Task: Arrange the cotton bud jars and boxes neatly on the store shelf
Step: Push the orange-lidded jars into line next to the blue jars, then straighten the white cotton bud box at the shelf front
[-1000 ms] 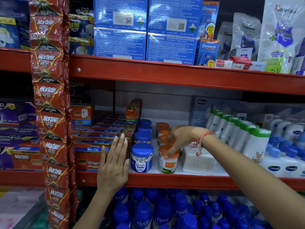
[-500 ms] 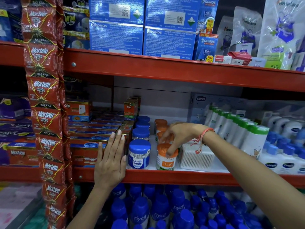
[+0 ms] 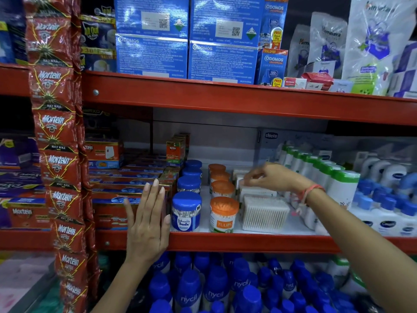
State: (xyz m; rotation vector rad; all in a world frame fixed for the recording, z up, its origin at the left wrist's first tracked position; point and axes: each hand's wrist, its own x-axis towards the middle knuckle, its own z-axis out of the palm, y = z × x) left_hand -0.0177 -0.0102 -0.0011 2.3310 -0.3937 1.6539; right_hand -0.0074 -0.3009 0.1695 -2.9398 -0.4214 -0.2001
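Head view: on the middle shelf (image 3: 248, 241) the cotton bud stock stands in three files that run from the front edge toward the back wall. The blue jars (image 3: 186, 211) form the left file, four deep, all upright with lids up; the front one shows its "buds" label to the aisle. Just beside them the orange jars (image 3: 223, 214) make a second file, also four deep and upright, the front one labelled "TULIPS" facing out. To the right of these the clear boxes (image 3: 264, 213) sit in a third file, the buds inside the front box standing vertical, its long side across the shelf.

The left hand (image 3: 147, 224) is flat and open, fingers together and pointing up, palm pressed toward the red cartons (image 3: 112, 213) left of the blue jars; its thumb edge lies just beside the front blue jar, and whether they touch I cannot tell. It holds nothing.

The right hand (image 3: 269, 177) reaches in from the right, palm down, wrist bent, with red thread on the wrist. Its fingertips (image 3: 247, 179) are pinched at the top edge of a box behind the front one; the blur hides how firm the grip is.
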